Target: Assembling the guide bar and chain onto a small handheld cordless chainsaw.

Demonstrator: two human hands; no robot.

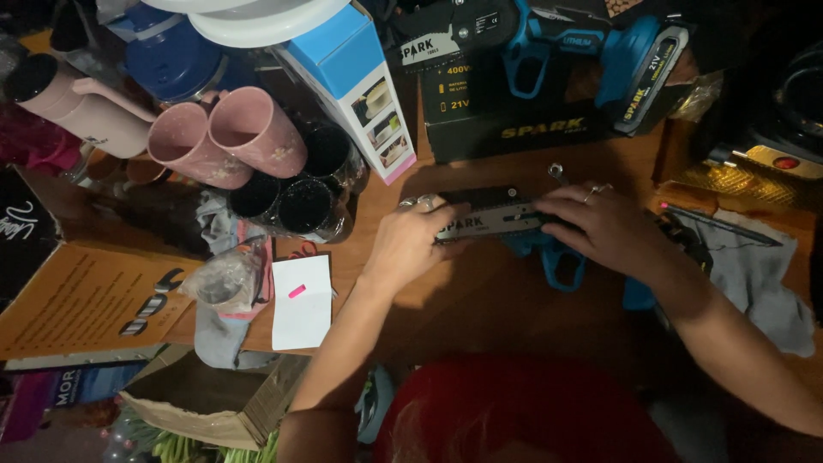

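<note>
On table: two hands, one mini chainsaw, two pink mugs.

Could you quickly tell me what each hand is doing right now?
Left hand: gripping the tip end of the mini chainsaw.
Right hand: pressed over the chainsaw's body.

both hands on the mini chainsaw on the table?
Yes: the left hand grips the guide-bar end of the blue mini chainsaw, and the right hand presses on its body.

Blue mini chainsaw, pink mugs, grey cloth
</note>
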